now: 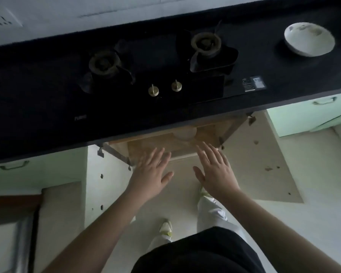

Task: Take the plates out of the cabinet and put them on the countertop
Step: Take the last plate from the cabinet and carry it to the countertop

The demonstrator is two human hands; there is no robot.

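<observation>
Below the black countertop [47, 99] an open cabinet [158, 144] shows a wooden shelf. On that shelf a pale plate [185, 133] peeks out from under the counter edge, mostly hidden. My left hand [152, 174] and my right hand [215, 170] are stretched out in front of the cabinet opening, fingers spread, palms down, holding nothing. A white plate or shallow dish [309, 39] rests on the countertop at the far right.
A two-burner gas hob [158, 62] with two knobs [164, 88] is set in the counter directly above the cabinet. Both cabinet doors [104, 184] stand swung open at either side. Pale green drawer fronts [307, 117] flank the opening. My feet stand on the light floor.
</observation>
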